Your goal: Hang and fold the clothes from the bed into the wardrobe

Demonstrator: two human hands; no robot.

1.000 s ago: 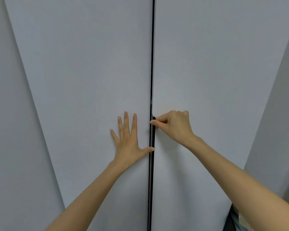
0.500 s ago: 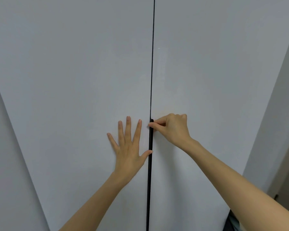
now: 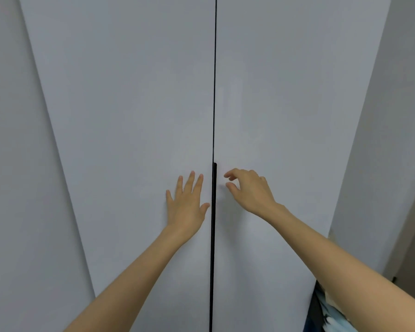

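Doors fill almost the whole view. The wardrobe's left door (image 3: pixel 130 116) and right door (image 3: pixel 285 104) are both closed, and a thin dark gap (image 3: pixel 215 68) runs straight up and down between them. Low on that gap is a black handle strip (image 3: pixel 215 178), long, thin and upright.

The left hand (image 3: pixel 188 204) lies flat on the left door, fingers straight and spread, thumb just beside the strip. It holds nothing. The right hand (image 3: pixel 248 190) hangs just to the right of the strip, near it but not touching. Its fingers are loosely bent, thumb and first finger apart, with nothing between them.

The strip lies to the left of this hand, so I think the right hand is the one to hook it and pull. Nothing stands between them.

A grey wall (image 3: pixel 393 116) is close on the right, so that door may have little room to swing. Some blue cloth (image 3: pixel 331 317) peeks in at the bottom right corner; I cannot tell what it is. The bed and its clothes are out of view.
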